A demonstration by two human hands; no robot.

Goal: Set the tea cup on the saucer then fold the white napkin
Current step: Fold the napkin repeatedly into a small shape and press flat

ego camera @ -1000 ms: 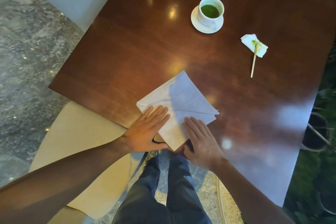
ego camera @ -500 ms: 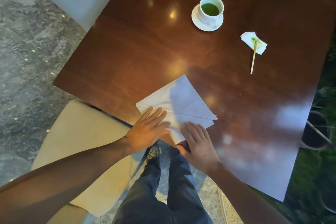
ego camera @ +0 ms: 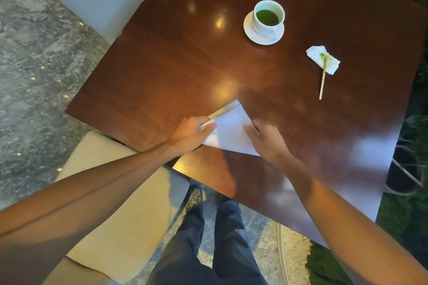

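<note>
Tea cup (ego camera: 268,17) seated on saucer (ego camera: 251,33). White napkin (ego camera: 228,132), nearer than saucer, now folded smaller; left hand (ego camera: 191,135) pinching its edge, right hand (ego camera: 266,139) open, pressing.

Napkin (ego camera: 229,133) near corners hidden under hands; right hand (ego camera: 268,140) motion-blurred.

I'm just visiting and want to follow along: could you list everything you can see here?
tea cup: one, white, holding green drink, on the saucer
saucer: one, white, far side of the table
white napkin: one, partly folded, near table edge between the hands
small tissue: one, white with green stain, right of the cup
stir stick: one, pale wood, tip on the tissue
table: one, dark glossy brown
chair: one, beige, lower left
left hand: grips napkin's left edge
right hand: on napkin's right side
</note>
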